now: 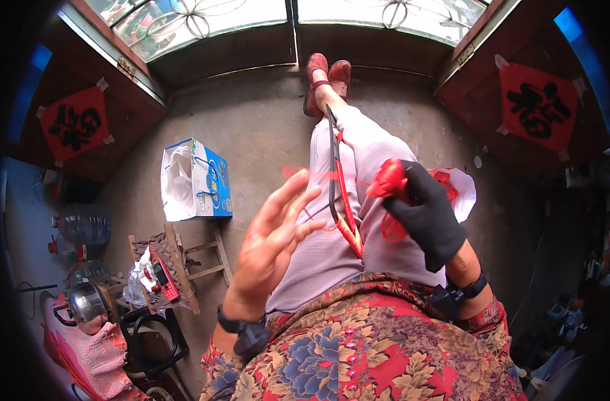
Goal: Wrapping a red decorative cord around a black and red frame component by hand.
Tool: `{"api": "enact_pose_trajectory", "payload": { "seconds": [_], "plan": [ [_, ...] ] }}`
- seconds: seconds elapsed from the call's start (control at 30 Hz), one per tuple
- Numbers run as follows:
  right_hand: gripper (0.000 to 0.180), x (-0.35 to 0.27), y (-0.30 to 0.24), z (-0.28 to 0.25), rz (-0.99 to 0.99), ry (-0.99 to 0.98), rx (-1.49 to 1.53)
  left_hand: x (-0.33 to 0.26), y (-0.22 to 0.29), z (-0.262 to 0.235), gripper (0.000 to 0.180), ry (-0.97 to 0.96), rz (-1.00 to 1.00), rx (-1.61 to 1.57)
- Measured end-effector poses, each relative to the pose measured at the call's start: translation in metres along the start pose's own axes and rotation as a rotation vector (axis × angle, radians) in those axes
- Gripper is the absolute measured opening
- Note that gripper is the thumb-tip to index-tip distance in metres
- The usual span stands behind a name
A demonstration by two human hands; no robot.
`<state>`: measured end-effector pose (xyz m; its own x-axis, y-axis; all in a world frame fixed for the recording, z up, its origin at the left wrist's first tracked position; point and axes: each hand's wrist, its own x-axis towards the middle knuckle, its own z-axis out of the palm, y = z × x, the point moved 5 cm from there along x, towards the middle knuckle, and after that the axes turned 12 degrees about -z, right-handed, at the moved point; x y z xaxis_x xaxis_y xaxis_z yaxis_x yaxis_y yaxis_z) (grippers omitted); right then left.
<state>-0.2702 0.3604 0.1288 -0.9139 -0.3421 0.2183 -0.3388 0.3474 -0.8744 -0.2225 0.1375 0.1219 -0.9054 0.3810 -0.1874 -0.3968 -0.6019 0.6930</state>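
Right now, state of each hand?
Left hand: open, fingers extended.
Right hand, black-gloved: closed, holding a bunched red bundle.

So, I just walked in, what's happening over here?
A person with outstretched legs has a red, ribbon-like bundle in the right grip, which wears a black glove. The bare left grip is open, fingers spread, with nothing clearly held. Between them, over the legs, is a black looped strip, partly covered in red and gold. A blue-and-white bag stands on the floor to the left.
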Motion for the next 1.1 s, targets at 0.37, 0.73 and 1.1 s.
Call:
{"api": "enact_pose_trajectory", "payload": {
  "seconds": [0.37,0.73,1.1],
  "plan": [
    [0.063,0.008,0.009,0.052,-0.017,-0.247,0.143,0.032,-0.068,-0.042,0.039,0.23,-0.334,0.001],
    [0.084,0.035,-0.064,0.045,-0.493,-0.143,-0.361,-0.062,0.078,-0.013,0.041,0.003,0.237,-0.385],
    [0.018,-0.03,-0.056,0.026,0.039,-0.613,0.804,-0.075,0.036,-0.051,0.04,0.488,0.139,0.077]
  ]
}}
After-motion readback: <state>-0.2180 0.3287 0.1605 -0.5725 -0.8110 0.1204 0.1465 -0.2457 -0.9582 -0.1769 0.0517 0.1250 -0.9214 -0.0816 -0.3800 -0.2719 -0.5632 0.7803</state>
